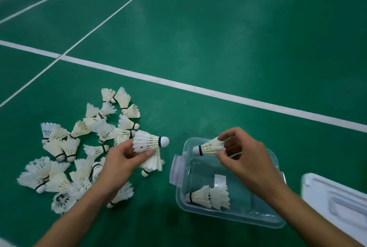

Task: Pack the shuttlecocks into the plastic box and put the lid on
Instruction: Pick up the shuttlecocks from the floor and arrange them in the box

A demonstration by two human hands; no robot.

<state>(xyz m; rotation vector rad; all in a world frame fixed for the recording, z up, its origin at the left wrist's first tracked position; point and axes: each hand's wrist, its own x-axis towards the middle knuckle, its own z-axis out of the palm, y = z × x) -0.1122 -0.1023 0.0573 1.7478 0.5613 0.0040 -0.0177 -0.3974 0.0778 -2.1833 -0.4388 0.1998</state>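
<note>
Holding one shuttlecock [210, 146] over plastic box [228, 215], right hand [241, 159] pinching feathers; left hand [123, 159] gripping another [149, 141] beside floor pile [79, 147]. Judged light, brittle-feathered — best grasped lightly near cork.

Plastic box [179, 169] mouth open; 2 shuttlecocks [208, 197] crowd its near wall.

Under me lay a green court floor [238, 38], glossy with soft overhead glare, crossed by white boundary lines [178, 83] that met at left.
</note>
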